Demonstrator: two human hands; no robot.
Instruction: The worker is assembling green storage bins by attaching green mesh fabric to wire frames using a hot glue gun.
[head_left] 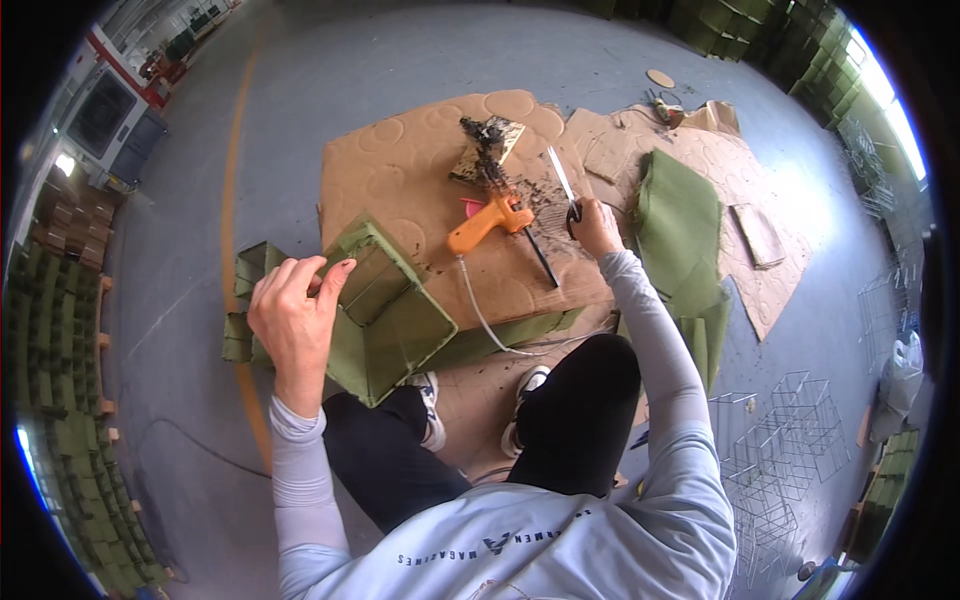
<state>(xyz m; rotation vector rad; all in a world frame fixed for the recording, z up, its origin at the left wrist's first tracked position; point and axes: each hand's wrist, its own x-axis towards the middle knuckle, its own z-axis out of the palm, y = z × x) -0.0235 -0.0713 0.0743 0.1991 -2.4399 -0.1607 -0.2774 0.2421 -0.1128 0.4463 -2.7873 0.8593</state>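
Head view. Nearest the lens: pale grey long-sleeved top (560,545) of the person, printed lettering across the front, and dark trousers (575,400); both knees bent, white-soled shoes (525,395) planted on the grey concrete floor (300,90).

Left hand (297,318): raised at lower left, back of hand toward camera, fingers curled over the near upper rim of a green fabric-covered box (385,305). Thumb and fingertips grip the rim; contact on the far side is hidden. Box stands open-topped, tilted, just in front of the left knee, its far corner overlapping the edge of a large brown cardboard sheet (410,170). Smaller green fabric pieces (250,270) lie left of the box on the floor.

Right hand (597,226): closed around the dark handles of a pair of scissors (565,185); the blades point up and away from the person, over the cardboard. Whether the blades are apart cannot be told.

On the cardboard sheet: orange glue gun (490,222) lying on its side, nozzle toward the right hand, white cord (480,310) trailing toward the knees. Dark glue-crusted scrap (487,140) beyond the gun. Thin black rod (542,258) just beside the gun.

Right of the right hand: folded green fabric (680,235) on further cardboard (745,170). Lower right: stack of wire cube frames (780,440). Left margin: rows of stacked green boxes (70,330).
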